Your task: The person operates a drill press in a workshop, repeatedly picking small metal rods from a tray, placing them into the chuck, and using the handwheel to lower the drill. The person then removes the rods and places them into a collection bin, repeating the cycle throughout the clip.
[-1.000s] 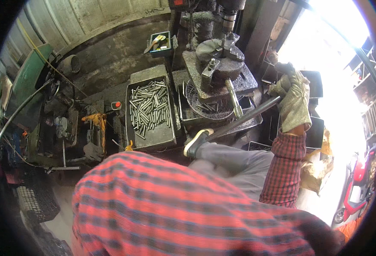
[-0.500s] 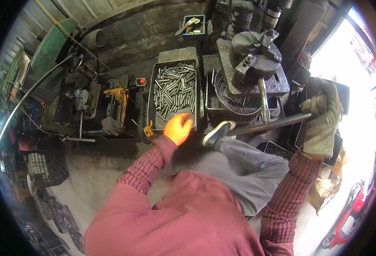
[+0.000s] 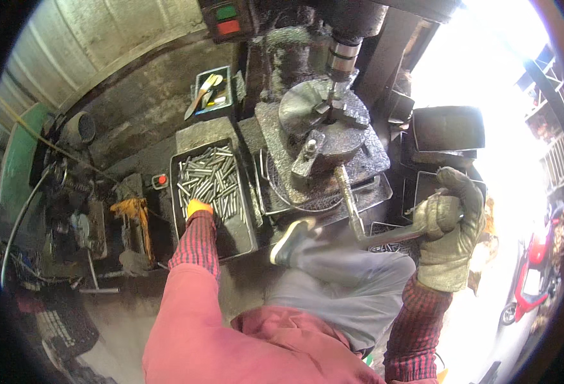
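Observation:
My left hand (image 3: 199, 207), in an orange glove, reaches into a dark metal tray (image 3: 235, 240) of short steel pins (image 3: 213, 177). It touches the near edge of the pile; its fingertips are hidden among the pins. My right hand (image 3: 447, 211), in a thick grey work glove, is closed round the end of a bent metal lever (image 3: 391, 237). That lever joins a round clamping chuck (image 3: 325, 110) on the oily machine table. Directly above, a drill spindle (image 3: 343, 59) points down at the chuck's jaws.
A small box (image 3: 213, 93) with a brush stands behind the tray. Green and red buttons (image 3: 227, 19) are at the top. A wire basket (image 3: 314, 200) lies beneath the machine table, dark bins (image 3: 448, 128) stand on the right, and my foot (image 3: 289, 242) rests between tray and lever.
My left hand has moved forward into the pins from the tray's near edge. My right hand has drawn the lever lower and nearer. The view has shifted toward the right.

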Demonstrator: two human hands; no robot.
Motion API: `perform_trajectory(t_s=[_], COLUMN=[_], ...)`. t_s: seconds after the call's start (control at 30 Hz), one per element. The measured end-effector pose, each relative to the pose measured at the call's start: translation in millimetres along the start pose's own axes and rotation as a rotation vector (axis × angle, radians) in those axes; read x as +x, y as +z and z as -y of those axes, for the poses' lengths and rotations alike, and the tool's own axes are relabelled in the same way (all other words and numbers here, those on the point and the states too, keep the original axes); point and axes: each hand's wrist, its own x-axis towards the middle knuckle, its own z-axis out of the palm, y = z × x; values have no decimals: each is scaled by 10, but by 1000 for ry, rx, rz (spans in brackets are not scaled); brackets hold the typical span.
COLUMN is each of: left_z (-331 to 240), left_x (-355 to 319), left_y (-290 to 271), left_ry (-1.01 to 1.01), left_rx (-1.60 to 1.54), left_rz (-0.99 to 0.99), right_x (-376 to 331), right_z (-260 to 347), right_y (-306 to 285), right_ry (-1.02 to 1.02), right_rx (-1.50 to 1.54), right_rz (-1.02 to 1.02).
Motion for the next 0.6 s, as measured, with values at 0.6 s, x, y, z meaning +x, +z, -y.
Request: perform_trajectory(t_s=[0.6], left_z=[63], left_x=[-96], left_y=[136], left_ry=[8], left_rx=[-78], left_rz=[-30], right_x=[-1284], right_z=[-1669], right_y=[717], right_ry=[-343], right_rx=[-1361], right_rz=[1182])
